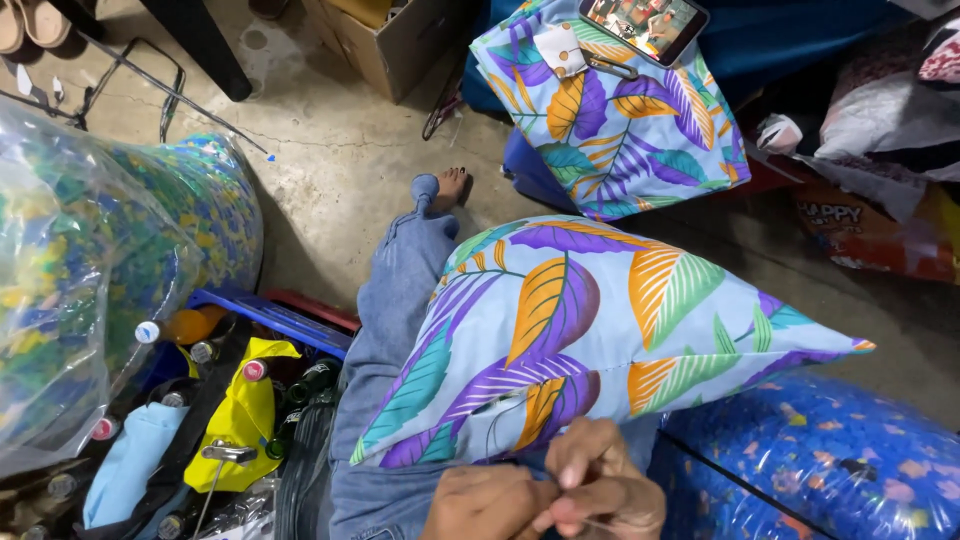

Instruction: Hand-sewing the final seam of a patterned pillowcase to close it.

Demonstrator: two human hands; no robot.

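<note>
The leaf-print cushion (590,335) lies across the person's lap, its near edge pinched by the left hand (487,503) and the right hand (605,487), each grip clenched on the fabric and touching the other. Two such cushions show: this one, and a second cushion (615,125) farther off carrying one phone (643,24). Two clear bags of coloured foam bits (80,270) flank the legs on the bare concrete floor (330,170), crowded with bottles and a cardboard box (385,40).

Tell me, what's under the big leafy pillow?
Under the leafy pillow is the person's lap in blue jeans, one leg stretched out. Both hands, left hand and right hand, pinch its bottom edge. The other leg is hidden.
</note>
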